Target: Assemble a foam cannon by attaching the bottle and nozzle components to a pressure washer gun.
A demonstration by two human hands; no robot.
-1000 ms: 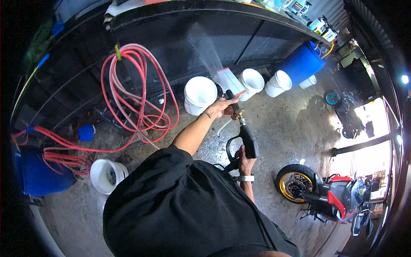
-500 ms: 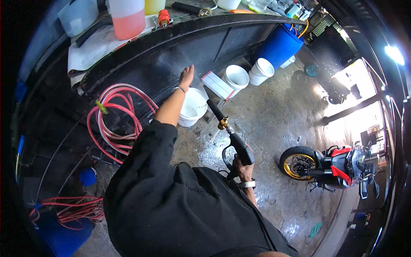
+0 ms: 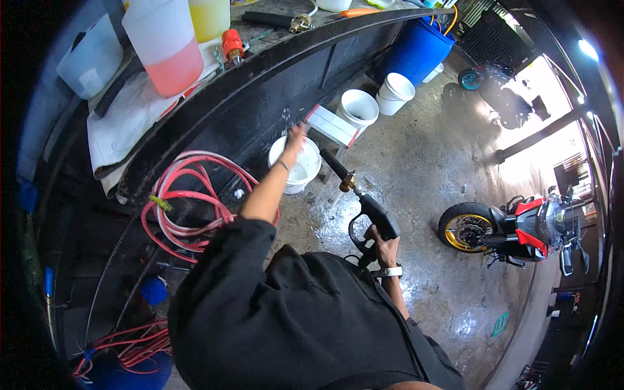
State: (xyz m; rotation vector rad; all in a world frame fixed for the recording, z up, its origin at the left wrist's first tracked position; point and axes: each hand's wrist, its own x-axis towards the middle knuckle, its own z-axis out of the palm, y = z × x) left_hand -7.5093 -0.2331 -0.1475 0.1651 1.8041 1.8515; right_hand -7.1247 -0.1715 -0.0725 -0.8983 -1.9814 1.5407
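Observation:
My right hand, with a watch at its wrist, is wrapped round the grip of a black pressure washer gun. The gun's brass fitting and short black barrel point up and left toward the buckets. Over a white bucket my left hand is stretched out, slightly blurred, with nothing seen in it. Small pale drops show near its fingertips, against the dark panel. A low stool with a white top stands just right of that bucket.
Two more white buckets and a blue barrel stand beyond. Coiled red hose lies at left. A bench bears jugs of pink and yellow liquid. A red and black motorcycle stands right on the wet floor.
My left hand has come down from beside the dark panel to over the white bucket. The view has shifted a little; my right hand still grips the gun.

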